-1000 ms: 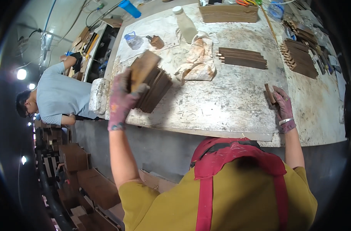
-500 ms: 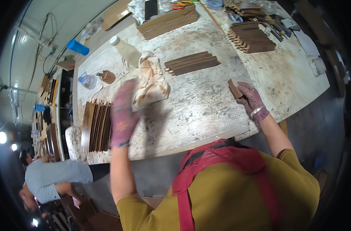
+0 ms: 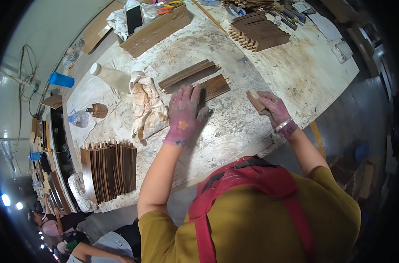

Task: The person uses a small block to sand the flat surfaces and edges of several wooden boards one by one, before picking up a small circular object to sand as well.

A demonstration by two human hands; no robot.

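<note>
Wooden slat (image 3: 218, 87) on the table (image 3: 234, 136) lies by the left hand (image 3: 182, 115), its fingers stretched out and thumb apart, contact unclear; the right hand (image 3: 274, 108) has fingers closed around a small brown block (image 3: 254, 101). Just beside lie more slats (image 3: 186, 76); farther off, a long carton (image 3: 158, 31).
</note>
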